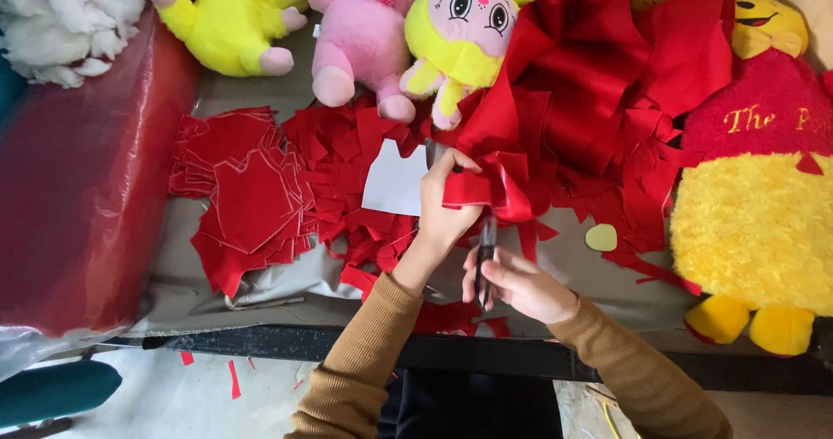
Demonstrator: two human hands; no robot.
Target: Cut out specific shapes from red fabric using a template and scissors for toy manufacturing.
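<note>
Near the worktop's front edge, I have my left hand pinching a red felt strip and my right hand closed around black scissors. The felt looks light, soft and floppy, so I'd grip close to the cut.

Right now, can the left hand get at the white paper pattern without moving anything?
Probably yes. The left hand holds red fabric right beside the white paper pattern, which lies uncovered on the red scraps; nothing lies between them.
</note>
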